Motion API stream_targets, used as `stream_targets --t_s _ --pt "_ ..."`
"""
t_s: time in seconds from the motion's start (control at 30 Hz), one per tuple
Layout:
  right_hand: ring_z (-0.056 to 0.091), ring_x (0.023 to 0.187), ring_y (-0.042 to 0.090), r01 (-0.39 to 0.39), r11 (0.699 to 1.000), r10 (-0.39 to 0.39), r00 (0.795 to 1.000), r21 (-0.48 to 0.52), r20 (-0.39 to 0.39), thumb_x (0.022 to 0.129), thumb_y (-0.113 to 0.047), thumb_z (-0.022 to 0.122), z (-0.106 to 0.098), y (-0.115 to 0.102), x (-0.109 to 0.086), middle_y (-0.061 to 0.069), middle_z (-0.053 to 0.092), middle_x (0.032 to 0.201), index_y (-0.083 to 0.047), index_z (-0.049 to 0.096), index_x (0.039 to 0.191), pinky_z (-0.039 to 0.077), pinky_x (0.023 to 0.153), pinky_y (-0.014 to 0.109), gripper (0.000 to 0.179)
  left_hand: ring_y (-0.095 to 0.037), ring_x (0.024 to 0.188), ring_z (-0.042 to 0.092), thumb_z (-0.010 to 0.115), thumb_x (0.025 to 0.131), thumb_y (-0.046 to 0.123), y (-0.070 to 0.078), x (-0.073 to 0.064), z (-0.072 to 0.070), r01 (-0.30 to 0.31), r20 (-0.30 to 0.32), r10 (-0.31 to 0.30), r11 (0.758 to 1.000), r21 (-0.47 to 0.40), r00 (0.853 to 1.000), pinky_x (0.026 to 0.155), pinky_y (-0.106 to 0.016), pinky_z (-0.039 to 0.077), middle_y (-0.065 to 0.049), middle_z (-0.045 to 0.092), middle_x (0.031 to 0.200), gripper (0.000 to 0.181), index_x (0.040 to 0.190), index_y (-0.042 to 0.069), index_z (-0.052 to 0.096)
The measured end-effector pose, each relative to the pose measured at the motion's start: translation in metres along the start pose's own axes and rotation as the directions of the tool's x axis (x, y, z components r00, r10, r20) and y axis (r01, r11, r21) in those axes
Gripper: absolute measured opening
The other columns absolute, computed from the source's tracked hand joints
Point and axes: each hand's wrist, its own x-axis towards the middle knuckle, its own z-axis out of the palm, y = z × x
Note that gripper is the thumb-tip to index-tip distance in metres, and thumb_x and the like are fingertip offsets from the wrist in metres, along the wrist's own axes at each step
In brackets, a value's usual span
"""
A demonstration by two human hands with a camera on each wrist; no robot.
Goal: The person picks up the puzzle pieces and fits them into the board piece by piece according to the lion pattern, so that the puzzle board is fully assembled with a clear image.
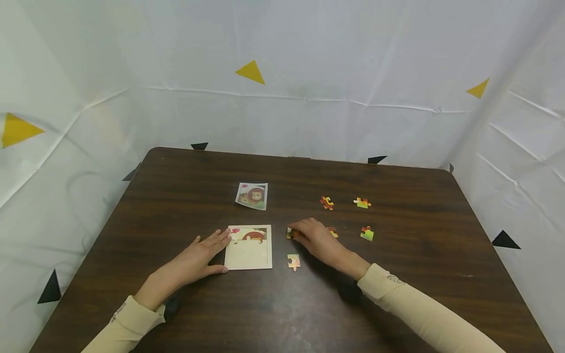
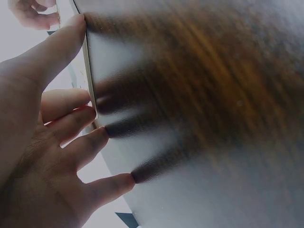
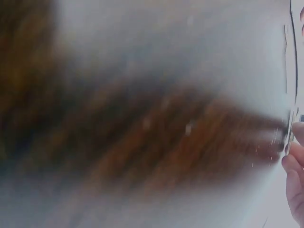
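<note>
My left hand (image 1: pixel 200 257) lies with fingers spread at the left side of a square puzzle tray (image 1: pixel 248 256), fingertips and thumb tip at its edge. Joined jigsaw pieces (image 1: pixel 255 234) fill the tray's top row, showing part of a lion's mane; the lower part is bare. To the right, my right hand (image 1: pixel 320 242) pinches a jigsaw piece (image 1: pixel 290 234) between thumb and fingers, low over the table; the fingers partly cover it. In the right wrist view only the fingertips (image 3: pixel 295 164) show at the right edge. A pale jigsaw piece (image 1: pixel 293 262) lies just nearer to me.
A lion picture card (image 1: pixel 252 195) lies behind the tray. Loose pieces are spread to the right: a red-yellow one (image 1: pixel 327 202), a green-orange one (image 1: pixel 363 202), another green one (image 1: pixel 367 233) and one (image 1: pixel 333 231) partly behind my right hand. White sheeting (image 1: pixel 304 125) surrounds the dark wooden table (image 1: pixel 198 181).
</note>
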Motion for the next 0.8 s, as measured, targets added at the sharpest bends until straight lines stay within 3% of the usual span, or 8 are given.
stream_targets --t_s 0.2,0.4,0.57,0.8 --pt "0.061 0.094 0.020 0.057 0.996 -0.055 0.998 0.063 -0.026 0.085 0.000 0.072 0.003 -0.008 0.003 0.008 0.070 0.104 -0.001 0.067 0.113 0.053 0.081 0.036 0.029 -0.038 0.139 0.030 0.073 0.084 0.036 0.002 0.000 0.000 -0.010 -0.016 0.010 1.000 -0.009 1.000 0.102 -0.069 0.027 -0.017 0.030 0.153 0.077 0.144 0.000 0.041" --pt "0.061 0.091 0.019 0.080 0.996 -0.078 0.996 0.047 -0.044 0.083 -0.004 0.074 0.010 -0.021 0.007 0.006 0.070 0.099 -0.003 0.067 0.114 0.051 0.078 0.039 0.032 -0.038 0.139 0.030 0.073 0.084 0.037 0.001 0.000 0.000 -0.011 -0.017 0.010 1.000 -0.001 1.000 0.101 -0.070 0.027 -0.017 0.031 0.153 0.077 0.144 0.000 0.042" --pt "0.062 0.094 0.020 0.069 0.997 -0.068 0.996 0.016 -0.059 0.084 -0.008 0.075 0.014 -0.032 0.012 0.006 0.070 0.102 -0.003 0.067 0.115 0.051 0.077 0.039 0.032 -0.037 0.140 0.030 0.072 0.085 0.038 0.001 0.000 0.001 -0.010 -0.014 0.010 1.000 0.006 1.000 0.101 -0.070 0.027 -0.017 0.030 0.154 0.077 0.145 0.001 0.041" --pt "0.065 0.098 0.020 0.018 0.998 -0.015 0.998 0.059 -0.053 0.085 -0.006 0.073 0.016 -0.046 0.023 0.006 0.070 0.106 -0.005 0.068 0.114 0.054 0.081 0.038 0.029 -0.037 0.140 0.029 0.072 0.085 0.038 0.001 0.000 0.001 -0.001 -0.007 0.001 1.000 0.001 1.000 0.102 -0.070 0.026 -0.016 0.027 0.155 0.078 0.145 0.000 0.040"
